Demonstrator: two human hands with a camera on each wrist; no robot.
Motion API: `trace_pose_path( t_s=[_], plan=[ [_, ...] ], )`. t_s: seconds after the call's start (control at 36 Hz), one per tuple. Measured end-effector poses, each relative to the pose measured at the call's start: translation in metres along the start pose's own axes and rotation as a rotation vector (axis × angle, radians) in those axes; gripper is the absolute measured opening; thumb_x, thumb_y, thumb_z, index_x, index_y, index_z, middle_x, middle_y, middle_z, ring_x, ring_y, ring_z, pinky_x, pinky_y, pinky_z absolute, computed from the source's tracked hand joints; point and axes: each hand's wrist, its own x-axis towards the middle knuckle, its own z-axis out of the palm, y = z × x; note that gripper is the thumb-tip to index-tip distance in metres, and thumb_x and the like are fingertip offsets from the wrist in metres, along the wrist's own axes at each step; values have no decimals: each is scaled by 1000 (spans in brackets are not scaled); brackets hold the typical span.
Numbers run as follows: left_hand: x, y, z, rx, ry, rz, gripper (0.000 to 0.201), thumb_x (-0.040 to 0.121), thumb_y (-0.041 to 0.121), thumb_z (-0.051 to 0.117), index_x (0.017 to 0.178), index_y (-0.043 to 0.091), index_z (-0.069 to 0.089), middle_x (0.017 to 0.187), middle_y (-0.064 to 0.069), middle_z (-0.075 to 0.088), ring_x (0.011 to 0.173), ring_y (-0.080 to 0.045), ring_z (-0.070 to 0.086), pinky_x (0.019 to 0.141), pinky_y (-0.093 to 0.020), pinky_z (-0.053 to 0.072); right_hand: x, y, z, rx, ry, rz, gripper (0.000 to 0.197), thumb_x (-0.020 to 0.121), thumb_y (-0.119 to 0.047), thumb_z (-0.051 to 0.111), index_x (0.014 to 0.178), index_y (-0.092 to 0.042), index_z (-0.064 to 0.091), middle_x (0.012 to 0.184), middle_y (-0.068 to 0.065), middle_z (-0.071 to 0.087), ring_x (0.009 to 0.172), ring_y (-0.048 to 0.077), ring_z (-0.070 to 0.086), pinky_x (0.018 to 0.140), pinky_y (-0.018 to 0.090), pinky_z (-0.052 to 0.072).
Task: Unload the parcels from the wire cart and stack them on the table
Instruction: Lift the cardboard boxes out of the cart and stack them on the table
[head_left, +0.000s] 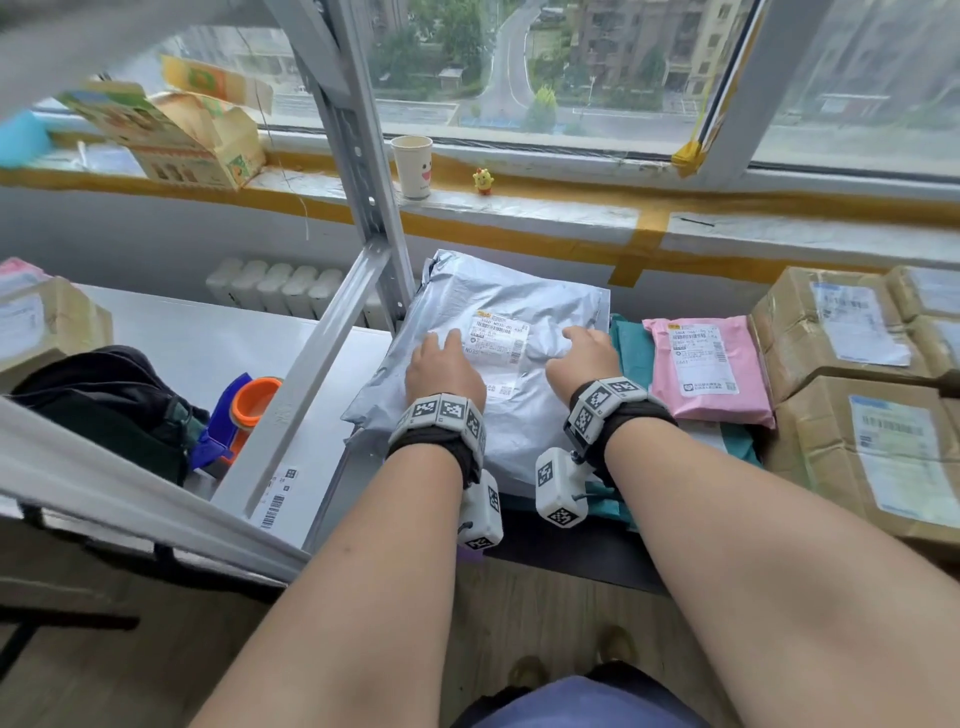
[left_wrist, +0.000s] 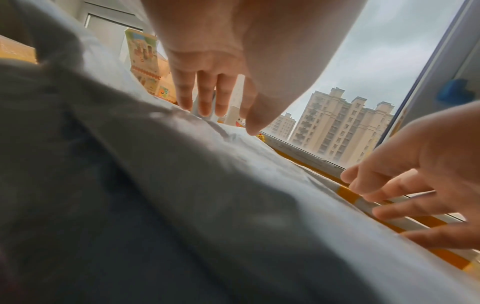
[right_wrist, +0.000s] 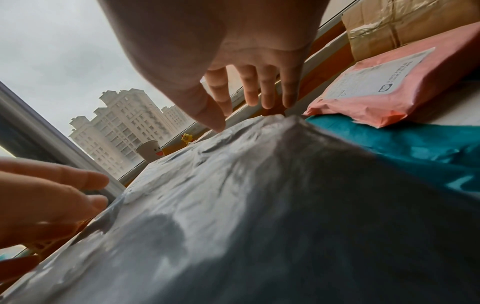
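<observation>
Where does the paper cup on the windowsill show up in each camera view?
Head: paper cup stands upper centre on the sill, left of the yellow toy.
Left wrist: mostly hidden behind the left hand's fingers; only a sliver shows.
Right wrist: paper cup left of centre.
Shared landmark: the yellow toy.
</observation>
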Motion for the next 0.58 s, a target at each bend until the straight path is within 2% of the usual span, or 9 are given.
trace_pose_path(
  t_s=[0.31, 0.39, 0.47, 0.53, 0.58],
  plan=[
    [-31, 63, -1, 17, -17, 155, 58, 92, 12, 45, 147, 21, 31, 154, -8, 26, 141, -24, 24, 115, -38, 21, -18, 36, -46, -22, 90, 48, 56, 84, -13, 49, 139, -19, 45, 143, 13, 36, 131, 31, 37, 107, 38, 37],
    [-43, 88, -1, 24, -16, 214, 57, 91, 12, 46, 146, 22, 33, 152, -7, 29, 139, -24, 27, 112, -37, 25, -26, 51, -65, -9, 129, 61, 57, 83, -14, 49, 139, -19, 45, 143, 12, 36, 129, 31, 39, 105, 41, 40],
    [-57, 117, 2, 28, -4, 285, 56, 89, 11, 47, 142, 22, 37, 150, -7, 33, 138, -24, 29, 111, -37, 27, -37, 72, -89, -1, 204, 62, 50, 86, -21, 46, 136, -26, 50, 138, 12, 42, 125, 30, 45, 104, 38, 42],
    [-68, 141, 5, 30, -8, 326, 54, 88, 11, 47, 141, 20, 39, 149, -8, 35, 137, -25, 30, 111, -38, 28, -46, 90, -109, -16, 229, 88, 48, 90, -24, 46, 137, -25, 49, 143, 12, 39, 128, 30, 43, 107, 37, 39],
    [-81, 166, 10, 35, -22, 373, 55, 89, 12, 48, 143, 19, 37, 149, -9, 35, 137, -26, 30, 112, -39, 28, -56, 111, -133, -22, 256, 111, 51, 87, -19, 49, 138, -22, 49, 146, 12, 37, 130, 31, 42, 108, 37, 37]
  ],
)
